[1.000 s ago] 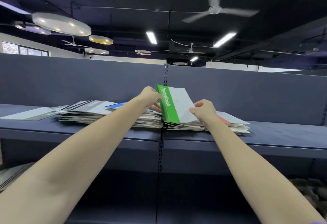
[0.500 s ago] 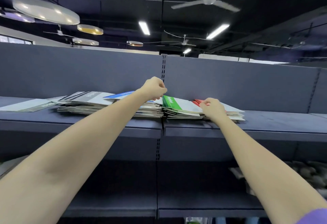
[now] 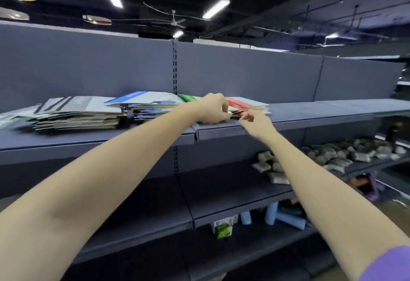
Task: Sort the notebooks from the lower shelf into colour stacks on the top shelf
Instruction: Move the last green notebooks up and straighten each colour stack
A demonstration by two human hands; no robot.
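Several notebook stacks lie on the top shelf: a grey-black stack, a blue stack, a green stack and a red stack. My left hand covers the front of the green stack, and its curled fingers and thumb grip the notebooks' front edges where green meets red. My right hand is just below and in front of the red stack. Its thumb and forefinger pinch at that stack's front edge. The image is blurred, so the exact contact is unclear.
The shelf's back panel rises right behind the stacks. Small grey packets crowd the lower shelf on the right. Below them stand pale blue bottles and a green carton. Bare top shelf runs to the right of the red stack.
The green notebook was laid flat on its stack. My left hand moved right onto the green stack's front, my right hand dropped to the red stack's edge, and the view swung right.
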